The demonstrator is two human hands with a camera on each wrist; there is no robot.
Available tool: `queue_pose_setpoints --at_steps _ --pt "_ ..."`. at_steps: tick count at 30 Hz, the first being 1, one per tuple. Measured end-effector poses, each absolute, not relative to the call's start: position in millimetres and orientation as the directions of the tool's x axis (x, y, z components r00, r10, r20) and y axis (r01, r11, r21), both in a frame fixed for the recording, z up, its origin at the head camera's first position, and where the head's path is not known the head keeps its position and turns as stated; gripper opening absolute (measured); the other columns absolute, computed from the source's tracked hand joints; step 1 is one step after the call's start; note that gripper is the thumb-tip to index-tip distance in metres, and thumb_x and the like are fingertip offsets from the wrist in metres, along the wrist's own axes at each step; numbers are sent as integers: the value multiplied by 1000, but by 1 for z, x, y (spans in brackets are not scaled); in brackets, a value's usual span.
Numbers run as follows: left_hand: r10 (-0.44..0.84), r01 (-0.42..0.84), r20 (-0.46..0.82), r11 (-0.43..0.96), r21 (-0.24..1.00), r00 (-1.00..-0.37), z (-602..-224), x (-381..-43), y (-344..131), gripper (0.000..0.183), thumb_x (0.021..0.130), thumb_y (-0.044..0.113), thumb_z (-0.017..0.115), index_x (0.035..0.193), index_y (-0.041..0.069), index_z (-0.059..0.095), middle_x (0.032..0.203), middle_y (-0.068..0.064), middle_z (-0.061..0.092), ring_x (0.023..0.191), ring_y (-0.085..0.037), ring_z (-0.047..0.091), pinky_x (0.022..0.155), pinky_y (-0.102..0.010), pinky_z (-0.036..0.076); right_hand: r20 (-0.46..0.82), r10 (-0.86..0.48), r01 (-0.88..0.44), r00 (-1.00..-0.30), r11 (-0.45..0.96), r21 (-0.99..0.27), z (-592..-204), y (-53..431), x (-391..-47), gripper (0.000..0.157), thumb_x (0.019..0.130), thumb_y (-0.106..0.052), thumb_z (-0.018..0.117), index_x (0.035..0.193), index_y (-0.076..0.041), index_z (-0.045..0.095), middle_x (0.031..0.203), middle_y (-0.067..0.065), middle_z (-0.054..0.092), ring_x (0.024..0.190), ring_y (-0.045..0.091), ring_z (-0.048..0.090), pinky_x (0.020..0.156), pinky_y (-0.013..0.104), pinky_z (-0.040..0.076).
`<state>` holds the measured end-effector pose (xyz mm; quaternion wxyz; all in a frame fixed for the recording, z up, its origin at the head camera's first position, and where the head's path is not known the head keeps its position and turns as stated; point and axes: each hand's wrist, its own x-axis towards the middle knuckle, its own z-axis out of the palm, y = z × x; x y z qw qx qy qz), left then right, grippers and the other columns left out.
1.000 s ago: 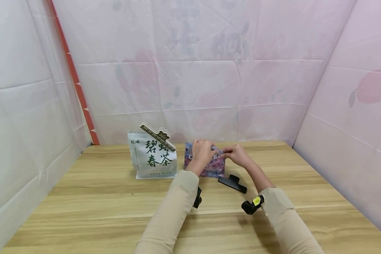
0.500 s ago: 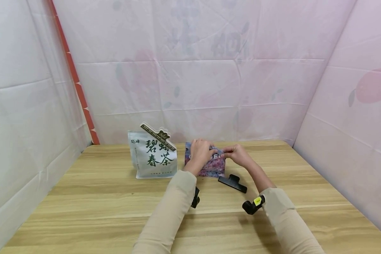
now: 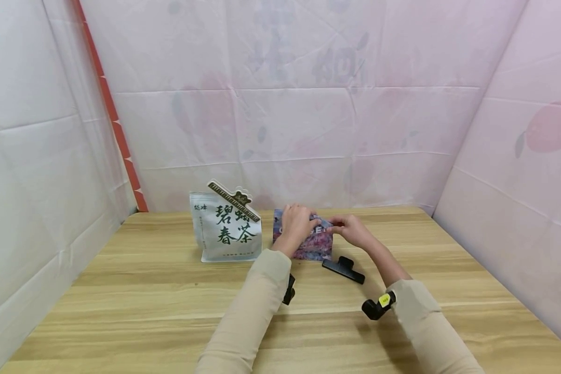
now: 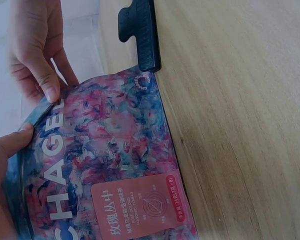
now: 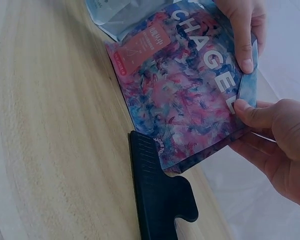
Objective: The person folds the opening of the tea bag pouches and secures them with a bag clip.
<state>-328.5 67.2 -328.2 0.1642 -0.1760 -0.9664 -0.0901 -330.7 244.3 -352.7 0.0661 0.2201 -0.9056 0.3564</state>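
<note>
A pink-and-blue tea pouch (image 3: 317,248) stands on the table, its front lettered in white. My left hand (image 3: 295,227) grips its top edge, with the thumb on the front face and the other fingers behind. At the top right corner my right hand (image 3: 352,231) pinches the pouch between thumb and fingers. That corner is folded over, its pale blue flap (image 5: 248,88) showing between the two thumbs in the right wrist view. A black bag clip (image 3: 343,269) lies just in front of the pouch's lower right corner, untouched by either hand.
To the left stands a pale tea bag (image 3: 226,241) with dark green characters. A cream-and-black clip (image 3: 236,200) sits slanted across its top right corner. The wooden table (image 3: 135,311) is enclosed by fabric walls at the back and both sides.
Both hands keep their hold on the pouch in nearly the same place. My right wrist and forearm have shifted slightly to the right; the bag and clips have not visibly moved.
</note>
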Motion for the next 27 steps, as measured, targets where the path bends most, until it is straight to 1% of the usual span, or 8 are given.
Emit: queue_pose_setpoints --at_steps 4,9,16,23,27 --pt "309 366 340 923 118 -888 -327 -329 68 30 87 45 58 112 30 67 103 12 64 93 -12 54 78 -29 36 279 -369 -460 -886 640 -616 -351 244 -329 14 89 -2 58 99 3 66 88 11 64 81 28 59 65 36 46" --pt "303 359 324 925 128 -896 -327 -329 68 31 87 45 58 113 31 66 104 12 64 94 -11 53 77 -29 35 289 -387 -481 -876 643 -596 -349 243 -326 16 88 -1 58 101 5 65 91 13 64 85 30 60 68 39 49" --pt "298 354 315 925 137 -901 -328 -329 68 32 87 45 57 114 31 66 106 12 63 98 -12 53 84 -31 35 278 -371 -463 -886 670 -581 -347 241 -321 18 88 -2 59 104 5 65 96 16 64 89 31 60 75 42 50" --pt "304 364 324 921 142 -896 -328 -330 67 31 87 45 58 113 30 66 104 11 64 95 -12 54 81 -30 36 263 -378 -458 -887 665 -590 -343 241 -319 21 89 -4 59 107 5 64 98 17 64 91 31 60 77 43 49" --pt "307 366 326 921 136 -894 -329 -330 67 31 87 45 58 113 30 66 104 11 64 95 -12 54 81 -30 36 259 -377 -456 -889 685 -569 -338 245 -316 22 89 -6 59 108 4 63 99 16 64 91 31 60 78 43 48"
